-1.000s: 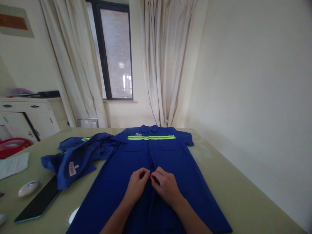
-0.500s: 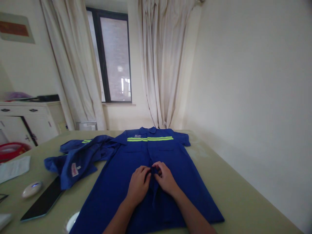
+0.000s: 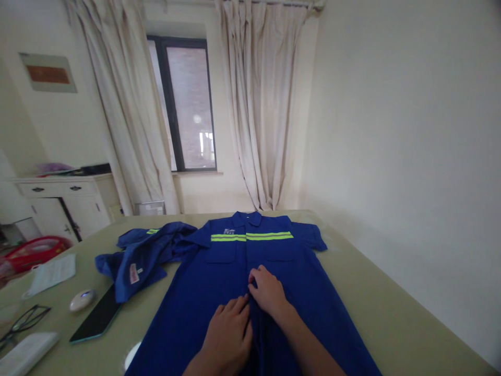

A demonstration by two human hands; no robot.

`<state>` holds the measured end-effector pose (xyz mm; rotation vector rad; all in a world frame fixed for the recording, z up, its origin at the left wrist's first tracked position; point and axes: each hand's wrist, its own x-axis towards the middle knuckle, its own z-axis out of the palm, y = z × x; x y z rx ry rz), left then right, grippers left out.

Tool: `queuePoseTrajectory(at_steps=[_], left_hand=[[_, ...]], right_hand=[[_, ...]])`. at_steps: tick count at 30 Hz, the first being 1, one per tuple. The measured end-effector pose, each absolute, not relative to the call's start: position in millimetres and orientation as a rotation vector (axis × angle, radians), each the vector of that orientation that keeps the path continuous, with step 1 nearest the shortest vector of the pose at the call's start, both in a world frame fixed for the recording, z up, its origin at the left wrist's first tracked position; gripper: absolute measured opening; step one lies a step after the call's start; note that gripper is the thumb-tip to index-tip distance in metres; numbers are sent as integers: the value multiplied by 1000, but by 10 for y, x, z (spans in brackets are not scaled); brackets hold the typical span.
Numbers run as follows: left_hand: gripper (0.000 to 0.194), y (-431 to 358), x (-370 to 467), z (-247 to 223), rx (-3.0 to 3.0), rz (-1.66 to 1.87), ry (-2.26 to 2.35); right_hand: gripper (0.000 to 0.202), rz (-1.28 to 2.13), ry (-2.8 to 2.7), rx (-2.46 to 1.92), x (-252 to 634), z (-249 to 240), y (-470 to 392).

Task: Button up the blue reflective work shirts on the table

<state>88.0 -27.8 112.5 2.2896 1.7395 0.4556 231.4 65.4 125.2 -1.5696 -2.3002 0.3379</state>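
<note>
A dark blue short-sleeved work shirt [image 3: 223,271] lies spread front up, its collar at the far end and a yellow-green reflective band across the chest. My right hand [image 3: 269,292] pinches the front opening at mid-body with bent fingers. Lower down and just to the left, my left hand [image 3: 230,331] rests on the same front edge, its fingers bent over the cloth. Raised folds of the opening run between and below the hands. What lies under the fingertips, such as a button, is hidden.
Left of the shirt lies a crumpled blue garment [image 3: 144,256] over a dark flat tablet-like object [image 3: 97,316]. Near it are a white mouse [image 3: 82,300], eyeglasses [image 3: 29,319], a white object [image 3: 29,352] and a light blue sheet [image 3: 52,274]. A wall runs along the right.
My left hand has slid down the front opening towards me, away from the right hand. The right hand stays at the opening. The whole view has shifted slightly as the head moved.
</note>
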Motion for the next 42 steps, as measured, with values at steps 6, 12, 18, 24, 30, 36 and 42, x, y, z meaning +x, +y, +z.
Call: queuePoseTrajectory(at_steps=[6,12,18,24,30,36,42], left_hand=[[37,354,947,1214,2063,580,2043],[30,604,1004,1031,1928,726,2101],[22,502,953,991,2050,756,2117],[22,519,922,932,2075,826,1908],[26,575,910,926,2105,860,1917],[26,644,891,980,2112,817,1862],[23,708,931,1033,2150,764,1972]], right_hand=[[24,356,-2260,-1549,2406,1175,608],[25,382,-2223,-1610,2449,1167,628],[10,367,-2266,-1612,2401,1172,615],[14,217,-2360,-1606,2396,1149,614],[13,202,-2293,-1590,2402,1096,700],[11,217,-2275,-1632,2352,1149,716],[18,122,-2264,-1557,2316,1096,708]])
